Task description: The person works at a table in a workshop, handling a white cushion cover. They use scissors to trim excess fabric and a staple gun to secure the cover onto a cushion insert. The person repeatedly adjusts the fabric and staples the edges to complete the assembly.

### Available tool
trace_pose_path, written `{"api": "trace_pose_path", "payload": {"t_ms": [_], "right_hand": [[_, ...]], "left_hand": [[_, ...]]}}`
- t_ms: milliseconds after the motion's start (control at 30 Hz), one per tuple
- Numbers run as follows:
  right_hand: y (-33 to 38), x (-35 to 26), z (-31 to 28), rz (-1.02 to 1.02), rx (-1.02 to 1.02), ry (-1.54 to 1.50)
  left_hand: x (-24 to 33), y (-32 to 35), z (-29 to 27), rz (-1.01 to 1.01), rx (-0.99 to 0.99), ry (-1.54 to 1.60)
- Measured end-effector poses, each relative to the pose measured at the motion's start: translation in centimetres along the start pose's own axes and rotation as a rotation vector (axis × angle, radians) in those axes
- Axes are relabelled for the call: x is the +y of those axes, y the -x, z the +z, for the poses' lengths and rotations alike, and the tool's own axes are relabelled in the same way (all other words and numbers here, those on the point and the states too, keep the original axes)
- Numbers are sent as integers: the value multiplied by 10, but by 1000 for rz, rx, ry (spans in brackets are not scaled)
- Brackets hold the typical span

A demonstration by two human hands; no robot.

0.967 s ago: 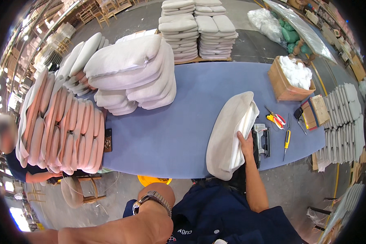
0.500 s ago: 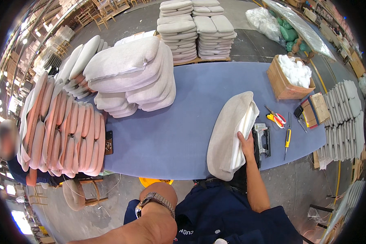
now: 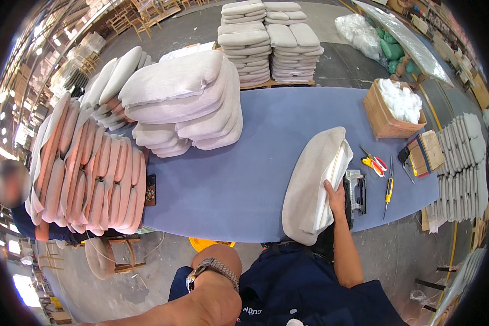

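Right hand [image 3: 336, 196] lies on the right flank of the grey cushion cover [image 3: 316, 182], fingers curled around its open edge where a white lining shows, so the fabric is pinned against the bench [image 3: 244, 179] rather than lifted. That cover lies lengthwise near the front edge of the bench, its lower end hanging slightly past the rim, which keeps the open side facing the person's body. Left hand itself is out of sight: only the raised forearm with a wristwatch [image 3: 212, 271] shows at the lower edge, well apart from the cover, so I cannot tell whether that hand is spread or closed.

Just right of the cover, touching or nearly touching it, lies a black staple gun [image 3: 356, 191], close enough to take up without reaching. Further right of the cover are red-handled scissors [image 3: 374, 161] and a yellow utility knife [image 3: 388, 190], and beyond them a cardboard box [image 3: 383, 117] of white stuffing. Left of the cover, across a bare stretch of blue bench, finished grey cushions [image 3: 185, 103] are heaped, and further left stands a row of orange foam pads [image 3: 87, 179] on edge. Behind the cover, off the bench, more grey cushions are stacked on a pallet [image 3: 271, 41].
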State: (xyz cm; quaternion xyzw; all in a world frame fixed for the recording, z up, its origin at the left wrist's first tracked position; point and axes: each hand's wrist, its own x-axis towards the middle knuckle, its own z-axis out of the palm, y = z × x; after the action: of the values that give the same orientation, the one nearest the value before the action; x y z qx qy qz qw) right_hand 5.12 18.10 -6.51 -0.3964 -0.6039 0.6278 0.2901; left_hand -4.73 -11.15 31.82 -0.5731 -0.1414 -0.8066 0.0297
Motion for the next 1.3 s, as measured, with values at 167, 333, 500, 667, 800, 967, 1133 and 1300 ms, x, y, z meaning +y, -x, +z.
{"api": "trace_pose_path", "payload": {"t_ms": [167, 333, 500, 667, 800, 967, 1133, 1300], "right_hand": [[-3, 10, -2, 4, 6, -10], [-5, 16, -6, -17, 1, 14], [-6, 17, -5, -41, -18, -15], [-4, 14, -1, -17, -28, -46], [-4, 13, -7, -30, 4, 3], [-3, 11, -4, -11, -26, -39], [-6, 19, -9, -48, -9, 12], [-5, 14, -3, -30, -43, -21]], "left_hand": [[15, -5, -15, -121, -120, 89], [26, -12, -22, -249, -181, 73], [22, 1, -13, -108, -67, 113], [19, -7, -23, -109, -207, 61], [17, -6, -10, -185, -59, 88], [16, -2, -11, -40, -91, 121], [27, 0, -16, -121, -101, 31], [9, 4, -6, 114, -71, 30]]}}
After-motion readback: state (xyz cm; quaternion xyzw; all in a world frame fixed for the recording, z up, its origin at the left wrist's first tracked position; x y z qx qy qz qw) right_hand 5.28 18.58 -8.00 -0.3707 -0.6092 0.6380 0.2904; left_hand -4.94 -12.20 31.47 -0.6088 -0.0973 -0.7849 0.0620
